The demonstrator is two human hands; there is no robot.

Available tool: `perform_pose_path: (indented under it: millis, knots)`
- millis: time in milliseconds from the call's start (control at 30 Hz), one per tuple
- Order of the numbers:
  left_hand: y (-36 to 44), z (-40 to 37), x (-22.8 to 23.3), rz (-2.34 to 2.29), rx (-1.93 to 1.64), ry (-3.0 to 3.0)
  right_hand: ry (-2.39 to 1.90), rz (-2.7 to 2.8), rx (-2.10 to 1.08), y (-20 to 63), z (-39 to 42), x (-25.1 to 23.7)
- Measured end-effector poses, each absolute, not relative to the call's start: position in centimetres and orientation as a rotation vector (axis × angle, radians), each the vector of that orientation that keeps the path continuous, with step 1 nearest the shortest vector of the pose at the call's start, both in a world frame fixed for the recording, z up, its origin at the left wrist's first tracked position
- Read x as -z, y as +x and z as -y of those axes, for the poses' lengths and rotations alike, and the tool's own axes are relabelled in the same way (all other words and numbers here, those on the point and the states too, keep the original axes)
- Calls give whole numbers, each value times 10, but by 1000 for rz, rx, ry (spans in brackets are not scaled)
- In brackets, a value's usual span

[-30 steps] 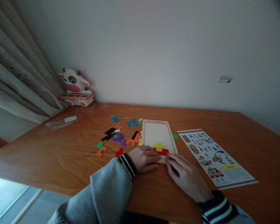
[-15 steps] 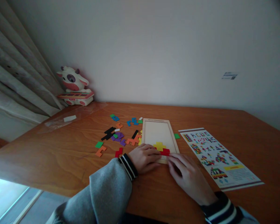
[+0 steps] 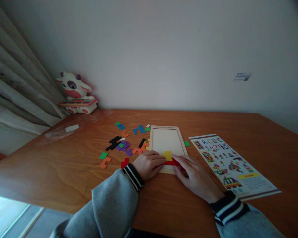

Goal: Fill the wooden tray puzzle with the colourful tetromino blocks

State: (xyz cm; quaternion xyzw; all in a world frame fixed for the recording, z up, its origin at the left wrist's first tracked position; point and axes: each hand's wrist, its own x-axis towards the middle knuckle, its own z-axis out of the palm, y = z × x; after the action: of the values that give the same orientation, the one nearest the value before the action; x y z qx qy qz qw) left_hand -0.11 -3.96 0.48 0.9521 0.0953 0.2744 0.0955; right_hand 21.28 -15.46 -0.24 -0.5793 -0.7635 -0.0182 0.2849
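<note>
A shallow wooden puzzle tray (image 3: 177,132) lies on the table before me. In its near end, a yellow puzzle piece (image 3: 167,155) sits against a red puzzle piece (image 3: 169,163). My left hand (image 3: 149,164) is closed over the tray's near left edge, its fingertips at the left end of the red. From the near right side, my right hand (image 3: 195,176) has thumb and fingers round the right end of the red, hiding part of it. Whether the red is one piece or two cannot be made out.
Loose coloured pieces lie left of the tray: black (image 3: 113,142), purple (image 3: 124,145), orange (image 3: 105,162), blue (image 3: 141,128) and red (image 3: 124,163). A green square (image 3: 187,143) lies right of it, then a printed pattern sheet (image 3: 228,162). A toy cow (image 3: 75,94) stands back left.
My right hand has moved up and inward over the red, with its fingers now at the yellow piece's right side. My left hand stays at the tray's near left edge. The view has shifted slightly.
</note>
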Motion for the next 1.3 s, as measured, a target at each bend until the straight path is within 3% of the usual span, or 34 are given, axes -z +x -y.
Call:
perform_pose_path:
  millis: [267,600,867,1033,1300]
  knots:
    - [0,42,-3,-271,-789,2814,-1456,2112,212,210,158,0]
    - [2,47,-7,-243,-784,2798,-1443,2112,194,206,160,-4]
    - [-7,28,-19,-439,-1019,2772,-1569,1854,166,245,135,-4]
    - [1,27,-15,-239,-788,2917,-1615,1804,-13,280,98,-13]
    - [7,37,-10,-218,-649,2891,-1456,2027,-104,245,108,-4]
